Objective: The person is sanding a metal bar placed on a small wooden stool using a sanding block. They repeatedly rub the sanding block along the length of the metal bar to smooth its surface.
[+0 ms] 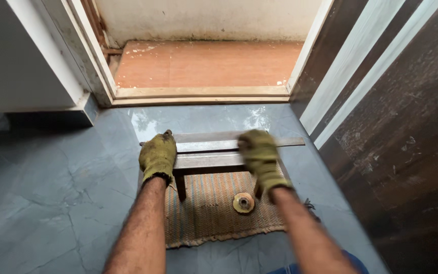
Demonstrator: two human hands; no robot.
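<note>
View from above, looking down at two gloved hands working at a low wooden stool (206,161) that stands on a woven mat (214,215) on the grey tiled floor (51,193). A long narrow wooden strip (219,145) lies flat across the top of the stool, running from under one hand to beyond the other; the stool appears to serve as a raised support so the strip stays off the floor. The left hand (157,156) rests palm-down on the near left end of the strip and stool, fingers curled loosely over the edge, seemingly pressing it steady. The right hand (260,155) lies on the strip further to the right; it is blurred, so whether it grips or merely presses cannot be told. Below and between the hands, beside the right wrist, a round disc (243,202) with a central hole lies flat on the mat. Beyond the hands a wooden door threshold (201,92) leads to a reddish floor (204,63); a dark door (406,142) stands to the right of the right hand.
</note>
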